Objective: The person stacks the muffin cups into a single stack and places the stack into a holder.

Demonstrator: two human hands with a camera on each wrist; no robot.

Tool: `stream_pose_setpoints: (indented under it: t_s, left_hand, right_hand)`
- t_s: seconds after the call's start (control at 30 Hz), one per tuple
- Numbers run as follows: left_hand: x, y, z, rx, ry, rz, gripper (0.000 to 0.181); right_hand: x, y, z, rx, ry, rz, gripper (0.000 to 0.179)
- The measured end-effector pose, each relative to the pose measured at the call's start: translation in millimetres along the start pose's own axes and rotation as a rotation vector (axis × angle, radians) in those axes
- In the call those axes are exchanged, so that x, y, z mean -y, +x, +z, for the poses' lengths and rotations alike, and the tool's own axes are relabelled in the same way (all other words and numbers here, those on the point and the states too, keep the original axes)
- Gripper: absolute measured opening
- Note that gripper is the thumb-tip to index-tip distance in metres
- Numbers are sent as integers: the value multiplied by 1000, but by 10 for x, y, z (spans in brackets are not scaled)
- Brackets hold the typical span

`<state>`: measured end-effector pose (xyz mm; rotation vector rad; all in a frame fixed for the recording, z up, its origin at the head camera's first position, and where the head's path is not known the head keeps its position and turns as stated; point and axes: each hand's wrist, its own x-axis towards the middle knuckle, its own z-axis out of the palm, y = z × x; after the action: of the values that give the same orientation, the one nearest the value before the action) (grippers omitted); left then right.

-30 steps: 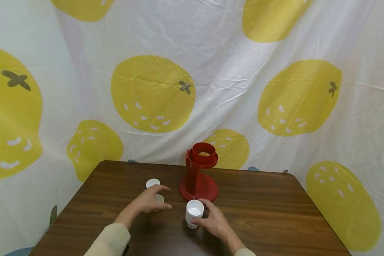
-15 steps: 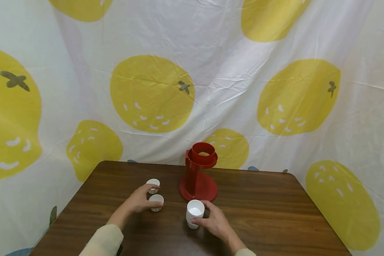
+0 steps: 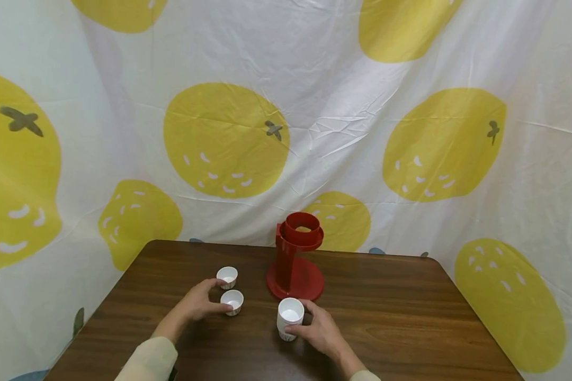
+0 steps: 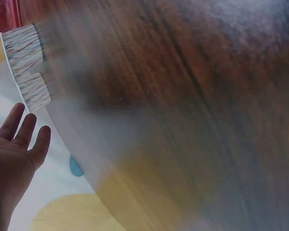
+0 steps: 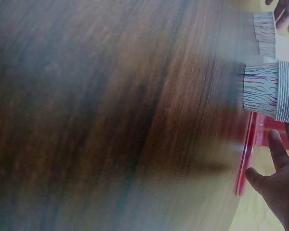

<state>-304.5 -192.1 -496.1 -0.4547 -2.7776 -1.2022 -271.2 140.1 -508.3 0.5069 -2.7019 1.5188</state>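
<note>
My right hand point(image 3: 321, 329) holds a stack of white paper cups point(image 3: 284, 329) around its right side, thumb in front and index finger behind. In the right wrist view, several nested rims show on the stack point(image 5: 288, 94), above a cup wall with thin coloured lines. My left hand point(image 3: 196, 302) is beside two small white paper cups, its fingers spread loosely. The thumb overlaps the rim of the nearer cup point(image 3: 235, 311), and the index finger reaches toward the farther cup point(image 3: 230, 285). Both cups stand upright on the table.
Behind the stack stands a red stand point(image 3: 285, 267) with a round base and a ring-shaped holder point(image 3: 305, 241) on top. The brown wooden table point(image 3: 391, 312) ends at a lemon-print curtain point(image 3: 324, 159) at the back.
My left hand has drawn back to the left from the two small cups, uncovering them. My right hand and the stack have stayed in place.
</note>
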Motion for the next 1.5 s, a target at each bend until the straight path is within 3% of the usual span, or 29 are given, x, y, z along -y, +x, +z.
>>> stream_pose_setpoints:
  t_s: [0.53, 1.5]
  left_hand:
    - [119, 27, 123, 1, -8, -73, 71]
    - [153, 71, 211, 27, 39, -45, 61]
  right_hand:
    - [-18, -8, 14, -14, 3, -28, 60]
    - [-23, -5, 16, -17, 11, -19, 60]
